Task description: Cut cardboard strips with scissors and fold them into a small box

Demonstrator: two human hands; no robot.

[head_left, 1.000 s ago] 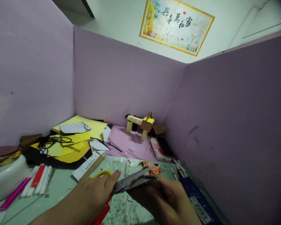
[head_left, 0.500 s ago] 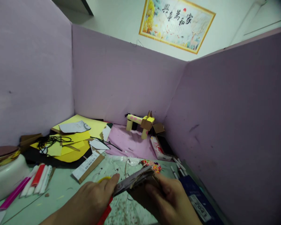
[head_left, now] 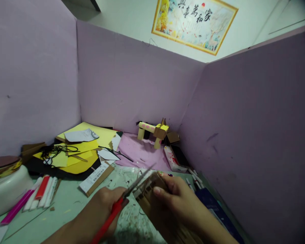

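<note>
My left hand is closed around a pair of scissors with a red handle. Their metal blades point up and to the right, beside the cardboard but apart from it. In my right hand is a folded piece of brown cardboard, pinched with the thumb on top. Its upper left edge looks cut and ragged, with dark printed marks. Part of a colourful patterned item shows behind the cardboard.
Yellow papers, black cord and a labelled cardboard strip lie left. Markers sit by a white container. A yellow animal figure stands at the back. A dark blue box is right, by the purple partition.
The scissors have come away from the cardboard edge, their blades now raised to its left. My right hand has tilted the cardboard so that its broad face shows.
</note>
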